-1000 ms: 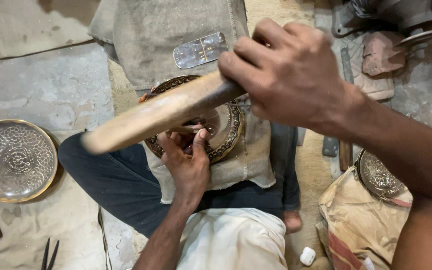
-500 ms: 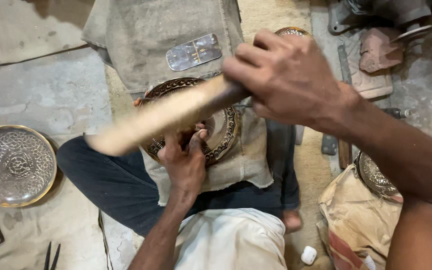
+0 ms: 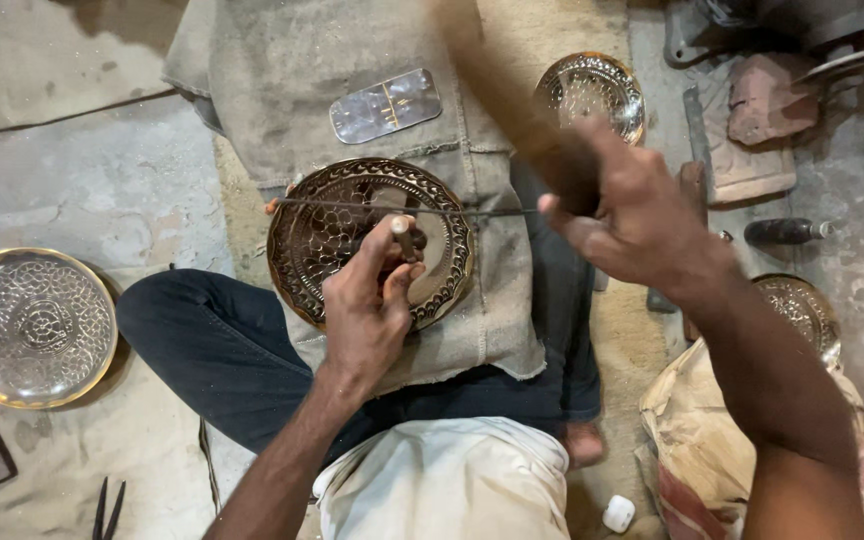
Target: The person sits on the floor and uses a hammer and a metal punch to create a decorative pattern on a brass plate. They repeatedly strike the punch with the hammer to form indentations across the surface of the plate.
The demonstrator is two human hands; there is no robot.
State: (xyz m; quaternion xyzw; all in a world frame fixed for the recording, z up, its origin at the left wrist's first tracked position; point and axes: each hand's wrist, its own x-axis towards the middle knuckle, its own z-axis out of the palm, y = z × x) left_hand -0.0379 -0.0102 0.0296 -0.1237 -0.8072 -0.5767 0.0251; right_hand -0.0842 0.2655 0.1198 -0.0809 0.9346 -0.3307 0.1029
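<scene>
An engraved round brass plate (image 3: 327, 230) lies on a grey cloth (image 3: 492, 300) over my crossed legs. My left hand (image 3: 367, 315) rests on the plate and pinches a small metal chisel (image 3: 404, 238) upright against its surface. My right hand (image 3: 632, 215) is raised to the right of the plate and grips a wooden mallet (image 3: 502, 90), blurred, its head pointing up and away. A thin wire (image 3: 352, 205) runs across the upper part of the plate.
A second engraved plate (image 3: 32, 325) sits on the floor at the left, a smaller one (image 3: 592, 95) behind the cloth, another (image 3: 802, 315) at the right. A flat metal piece (image 3: 385, 104) lies on the cloth. Tools and a dark bottle (image 3: 782, 231) lie at the right.
The mallet lay low across the plate, pointing left; now my right hand has swung it up and to the right, uncovering the plate and chisel. My left hand has stayed in place.
</scene>
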